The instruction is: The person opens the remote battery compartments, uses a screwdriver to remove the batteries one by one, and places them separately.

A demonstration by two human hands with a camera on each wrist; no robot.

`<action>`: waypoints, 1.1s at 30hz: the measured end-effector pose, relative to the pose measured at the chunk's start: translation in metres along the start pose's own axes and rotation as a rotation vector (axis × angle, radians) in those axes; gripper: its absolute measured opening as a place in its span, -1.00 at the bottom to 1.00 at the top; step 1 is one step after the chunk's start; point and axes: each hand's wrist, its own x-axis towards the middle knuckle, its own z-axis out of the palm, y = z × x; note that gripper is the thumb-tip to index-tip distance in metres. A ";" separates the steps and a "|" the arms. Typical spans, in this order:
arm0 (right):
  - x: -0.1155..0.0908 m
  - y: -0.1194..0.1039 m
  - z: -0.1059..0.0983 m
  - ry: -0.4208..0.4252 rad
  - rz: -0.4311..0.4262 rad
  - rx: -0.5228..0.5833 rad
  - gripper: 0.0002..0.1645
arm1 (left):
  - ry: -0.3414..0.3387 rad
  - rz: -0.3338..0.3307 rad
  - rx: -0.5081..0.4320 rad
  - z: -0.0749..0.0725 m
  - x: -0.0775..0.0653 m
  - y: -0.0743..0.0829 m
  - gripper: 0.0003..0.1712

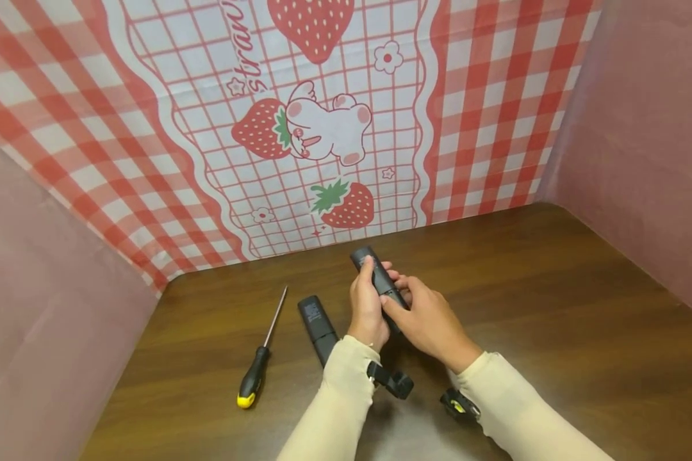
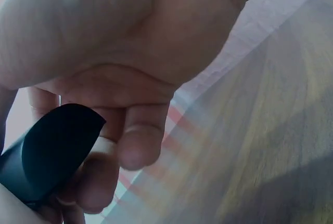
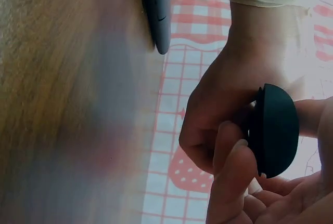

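Note:
Both hands hold a slim black remote control point(image 1: 384, 280), its back with a cover seam facing up, over the table. My left hand point(image 1: 366, 308) grips it from the left side, thumb along the top and fingers curled beneath. From the right, my right hand point(image 1: 436, 321) holds its nearer part, the thumb lying close to the seam. In the left wrist view the rounded end of the remote point(image 2: 62, 143) shows below the palm. The right wrist view shows that end point(image 3: 279, 130) between the fingers of the right hand.
A second black remote control point(image 1: 317, 323) lies on the wooden table point(image 1: 525, 301), partly hidden by the left sleeve. Left of it lies a screwdriver point(image 1: 256, 373) with a black and yellow handle, tip away from me. A strawberry-patterned cloth point(image 1: 398, 128) hangs behind the table.

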 end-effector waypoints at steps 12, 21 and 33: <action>-0.005 -0.006 0.001 -0.013 -0.121 -0.106 -0.35 | 0.066 0.013 -0.049 -0.005 0.003 0.004 -0.54; -0.006 -0.007 -0.001 -0.045 -0.117 -0.145 -0.29 | 0.075 0.016 -0.032 -0.009 0.005 0.004 -0.58; -0.004 -0.005 -0.011 -0.074 -0.156 -0.206 -0.29 | 0.040 0.020 -0.032 -0.005 0.003 0.003 -0.52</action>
